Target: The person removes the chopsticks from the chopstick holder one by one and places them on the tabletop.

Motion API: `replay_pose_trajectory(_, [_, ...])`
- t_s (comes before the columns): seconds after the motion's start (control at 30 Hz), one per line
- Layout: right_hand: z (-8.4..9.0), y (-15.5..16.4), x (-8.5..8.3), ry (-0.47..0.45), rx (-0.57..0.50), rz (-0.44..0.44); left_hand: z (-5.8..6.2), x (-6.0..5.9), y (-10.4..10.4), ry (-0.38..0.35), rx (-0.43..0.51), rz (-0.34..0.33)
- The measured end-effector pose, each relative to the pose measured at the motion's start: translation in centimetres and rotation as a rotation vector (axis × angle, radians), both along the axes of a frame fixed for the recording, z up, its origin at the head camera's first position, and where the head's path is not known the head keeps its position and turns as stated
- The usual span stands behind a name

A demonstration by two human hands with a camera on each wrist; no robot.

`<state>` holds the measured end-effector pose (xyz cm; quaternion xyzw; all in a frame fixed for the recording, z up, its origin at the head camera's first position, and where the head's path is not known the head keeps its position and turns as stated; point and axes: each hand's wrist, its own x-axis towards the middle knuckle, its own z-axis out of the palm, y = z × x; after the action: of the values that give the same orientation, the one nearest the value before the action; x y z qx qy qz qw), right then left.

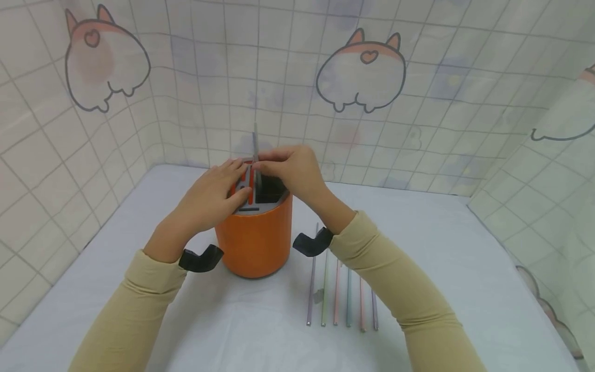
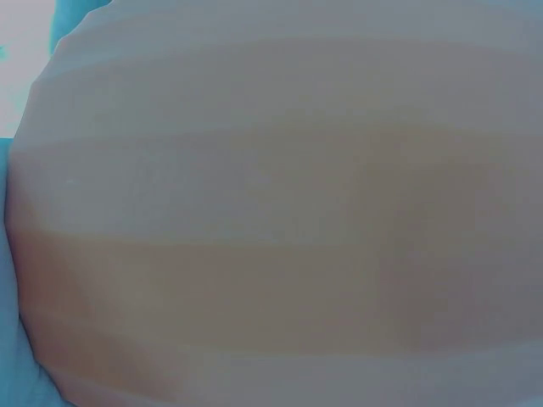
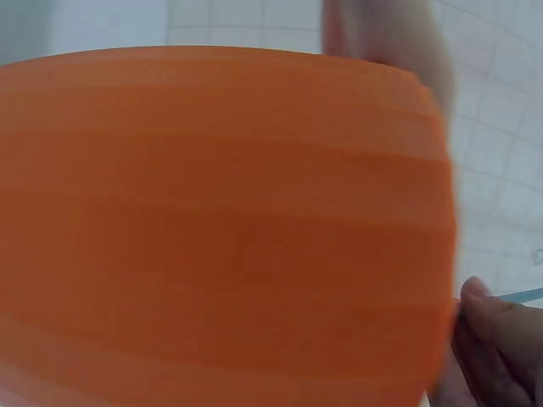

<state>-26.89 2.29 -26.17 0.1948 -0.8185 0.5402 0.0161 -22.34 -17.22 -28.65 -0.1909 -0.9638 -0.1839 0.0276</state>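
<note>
An orange round container with a grey slotted top stands on the table; its ribbed wall fills most of both wrist views. My left hand lies over the left part of that top, its fingers reaching across the slots and the thumb at the near side. Above the far part, my right hand pinches a thin upright stick between thumb and fingers. In the right wrist view this stick looks bluish. Its lower end is hidden, and whether it is a straw or a chopstick I cannot tell.
Several thin pastel sticks lie side by side on the white-covered table, partly under my right forearm. A patterned tiled-look cloth hangs behind and at both sides. Black straps sit at both wrists.
</note>
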Motion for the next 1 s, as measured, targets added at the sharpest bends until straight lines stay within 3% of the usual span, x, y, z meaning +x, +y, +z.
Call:
replay_pose_trajectory(0.17, [1.9, 1.3, 0.7, 0.047, -0.214, 0.036, 0.1, 0.0, 0.1, -0.013, -0.007, 0.012])
replay_pose_trajectory(0.4, [5.2, 3.2, 2.1, 0.187, -0.487, 0.074, 0.1, -0.1, -0.1, -0.011, -0.014, 0.010])
replay_pose_trajectory(0.6, [7.4, 5.2, 3.2, 0.255, -0.691, 0.008, 0.0, -0.2, 0.0, -0.009, -0.008, 0.008])
replay_pose_trajectory(0.8, [8.3, 8.9, 3.3, 0.222, -0.777, -0.093, 0.0, 0.0, 0.3, -0.016, 0.002, 0.001])
replay_pose_trajectory(1.0, [7.0, 13.1, 2.5, 0.076, -0.705, -0.171, 0.2, 0.2, 0.1, -0.018, 0.006, 0.000])
